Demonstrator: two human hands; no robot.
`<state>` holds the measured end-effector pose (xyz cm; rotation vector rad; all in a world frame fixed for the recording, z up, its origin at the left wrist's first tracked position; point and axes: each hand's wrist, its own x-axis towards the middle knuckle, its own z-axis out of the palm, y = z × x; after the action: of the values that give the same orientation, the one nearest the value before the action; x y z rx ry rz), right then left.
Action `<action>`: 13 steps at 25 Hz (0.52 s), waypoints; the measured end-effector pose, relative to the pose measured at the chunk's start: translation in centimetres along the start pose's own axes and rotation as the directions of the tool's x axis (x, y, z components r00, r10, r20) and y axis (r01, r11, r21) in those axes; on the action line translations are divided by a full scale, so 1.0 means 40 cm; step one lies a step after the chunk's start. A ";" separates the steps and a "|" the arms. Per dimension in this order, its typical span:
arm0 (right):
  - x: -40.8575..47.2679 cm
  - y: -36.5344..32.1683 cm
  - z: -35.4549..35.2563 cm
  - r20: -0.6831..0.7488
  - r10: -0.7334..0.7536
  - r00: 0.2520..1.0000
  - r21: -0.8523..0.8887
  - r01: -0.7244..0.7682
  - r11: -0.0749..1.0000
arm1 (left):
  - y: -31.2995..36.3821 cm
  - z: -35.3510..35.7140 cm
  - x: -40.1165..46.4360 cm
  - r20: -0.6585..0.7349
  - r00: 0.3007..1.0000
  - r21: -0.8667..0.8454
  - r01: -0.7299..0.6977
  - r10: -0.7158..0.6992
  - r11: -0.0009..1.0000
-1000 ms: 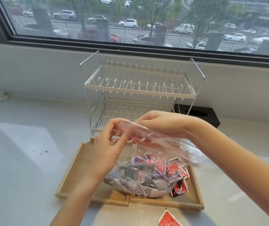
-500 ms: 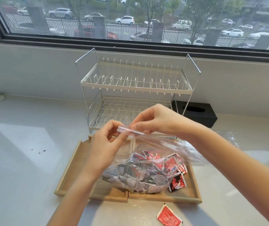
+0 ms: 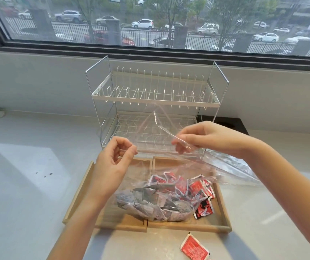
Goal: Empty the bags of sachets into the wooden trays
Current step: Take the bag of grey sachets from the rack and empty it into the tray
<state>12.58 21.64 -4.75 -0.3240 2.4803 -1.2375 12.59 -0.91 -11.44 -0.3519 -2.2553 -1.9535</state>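
Bag of sachets (image 3: 156,201) is lying across both wooden trays (image 3: 223,212), its mouth being pinched by left hand (image 3: 112,164) and right hand (image 3: 203,137).

Red-and-white sachets (image 3: 197,188) in a clear bag (image 3: 150,184) (some grey), pale wooden trays (image 3: 223,209), white wire rack (image 3: 154,98).

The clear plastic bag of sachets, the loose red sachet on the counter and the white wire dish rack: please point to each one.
Clear plastic bag of sachets (image 3: 156,201), head view, on its filled lower part.
Loose red sachet (image 3: 194,247), head view, on its printed face.
White wire dish rack (image 3: 155,102), head view, on its upper shelf's front rail.
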 end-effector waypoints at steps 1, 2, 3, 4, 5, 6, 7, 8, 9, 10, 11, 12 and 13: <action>-0.010 0.004 -0.009 -0.020 0.003 1.000 -0.004 -0.003 1.000 | 0.000 -0.004 0.001 -0.015 1.000 0.003 0.004 -0.004 1.000; -0.020 0.004 -0.020 -0.075 -0.001 0.997 0.002 0.001 1.000 | 0.001 -0.005 0.002 -0.023 1.000 0.005 0.007 -0.007 1.000; -0.028 -0.005 -0.033 -0.164 -0.015 0.986 0.018 0.018 1.000 | 0.001 -0.003 0.003 -0.018 1.000 0.009 0.007 -0.006 1.000; -0.033 -0.016 -0.048 -0.268 -0.046 0.962 0.036 0.057 0.998 | 0.001 0.001 0.003 -0.003 1.000 0.015 0.004 -0.004 1.000; -0.037 -0.028 -0.063 -0.356 -0.084 0.931 0.049 0.108 0.993 | 0.003 0.006 0.002 0.015 1.000 0.018 0.001 -0.001 1.000; -0.038 -0.037 -0.072 -0.401 -0.119 0.908 0.040 0.147 0.988 | 0.005 0.011 0.000 0.023 1.000 0.019 -0.001 0.001 1.000; -0.039 -0.042 -0.075 -0.399 -0.137 0.907 0.010 0.154 0.988 | 0.006 0.013 0.001 0.020 1.000 0.017 -0.005 0.004 1.000; -0.038 -0.037 -0.075 -0.360 -0.129 0.924 -0.019 0.131 0.991 | 0.007 0.012 0.002 0.008 1.000 0.013 -0.008 0.008 1.000; -0.036 -0.025 -0.072 -0.308 -0.098 0.946 -0.036 0.091 0.995 | 0.007 0.008 0.002 -0.007 1.000 0.004 -0.008 0.008 1.000; -0.035 -0.007 -0.069 -0.277 -0.057 0.959 -0.031 0.050 0.998 | 0.007 0.004 0.003 -0.018 1.000 -0.006 -0.005 0.004 1.000; -0.034 0.015 -0.069 -0.274 -0.019 0.962 -0.021 0.014 1.000 | 0.005 -0.001 0.003 -0.025 1.000 -0.015 0.000 0.000 1.000; -0.035 0.034 -0.073 -0.286 0.007 0.958 -0.023 -0.014 1.000 | 0.004 -0.006 0.004 -0.031 1.000 -0.019 0.004 -0.004 1.000; -0.037 0.047 -0.079 -0.305 0.022 0.952 -0.044 -0.037 0.998 | 0.001 -0.010 0.005 -0.041 0.999 -0.019 0.007 -0.007 1.000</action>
<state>12.56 25.58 -4.19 -0.1131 2.7669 -1.2997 12.39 -1.29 -11.28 -0.3039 -2.2170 -1.9687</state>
